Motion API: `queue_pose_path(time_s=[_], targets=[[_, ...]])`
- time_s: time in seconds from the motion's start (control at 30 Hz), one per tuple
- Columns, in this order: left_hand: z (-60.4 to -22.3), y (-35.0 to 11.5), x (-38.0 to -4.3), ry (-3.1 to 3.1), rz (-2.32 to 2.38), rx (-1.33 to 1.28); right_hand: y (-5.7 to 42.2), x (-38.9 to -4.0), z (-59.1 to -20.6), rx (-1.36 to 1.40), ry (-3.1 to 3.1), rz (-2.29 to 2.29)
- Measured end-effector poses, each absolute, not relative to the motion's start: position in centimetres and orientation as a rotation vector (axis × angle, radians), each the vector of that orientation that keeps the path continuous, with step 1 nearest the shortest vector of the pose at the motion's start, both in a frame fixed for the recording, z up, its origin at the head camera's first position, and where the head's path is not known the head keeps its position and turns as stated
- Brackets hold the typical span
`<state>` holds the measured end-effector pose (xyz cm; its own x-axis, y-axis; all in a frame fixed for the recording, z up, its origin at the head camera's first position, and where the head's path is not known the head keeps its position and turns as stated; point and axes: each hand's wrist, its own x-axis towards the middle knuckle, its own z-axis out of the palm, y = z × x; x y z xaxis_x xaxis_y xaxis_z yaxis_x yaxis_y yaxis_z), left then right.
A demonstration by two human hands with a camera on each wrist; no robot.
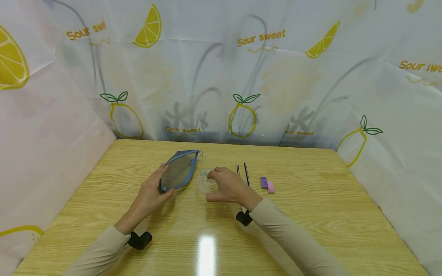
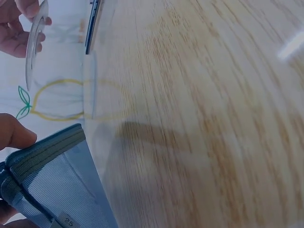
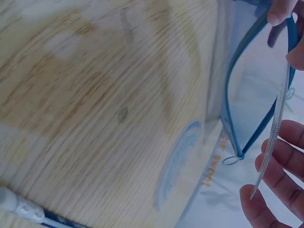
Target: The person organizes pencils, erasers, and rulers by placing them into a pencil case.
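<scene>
My left hand (image 1: pixel 150 193) grips the near left side of a blue mesh zip pouch (image 1: pixel 177 172). The pouch's mouth gapes toward the right, and a small loop hangs at its far corner. In the left wrist view, a small "25" label shows on the mesh (image 2: pixel 90 199). Just right of the pouch, my right hand (image 1: pixel 226 186) pinches a thin clear protractor (image 3: pixel 275 128) with fine marks along its edge. The protractor (image 2: pixel 32 52) is held up off the table, seen almost edge-on in the left wrist view.
Two slim dark pens (image 1: pixel 246 174) lie beyond the right wrist. Right of them, a purple block (image 1: pixel 264 183) touches a pink block (image 1: pixel 271 187). A pale oval (image 3: pixel 178 166) shows on the wooden table (image 1: pixel 310 214) below the right hand. A lemon-printed sheet (image 1: pixel 207 76) walls the back and sides.
</scene>
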<state>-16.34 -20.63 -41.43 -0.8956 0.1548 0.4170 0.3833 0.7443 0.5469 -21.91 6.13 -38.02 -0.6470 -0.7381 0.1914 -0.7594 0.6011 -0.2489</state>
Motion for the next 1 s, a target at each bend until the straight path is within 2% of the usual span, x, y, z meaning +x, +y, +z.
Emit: queue_pose_path(time_s=[1.0], targets=[[-41.8, -20.8, -16.0, -2.477, -0.924, -0.398, 1.5, -24.0, -37.4, 1.282, -2.718, 0.54]])
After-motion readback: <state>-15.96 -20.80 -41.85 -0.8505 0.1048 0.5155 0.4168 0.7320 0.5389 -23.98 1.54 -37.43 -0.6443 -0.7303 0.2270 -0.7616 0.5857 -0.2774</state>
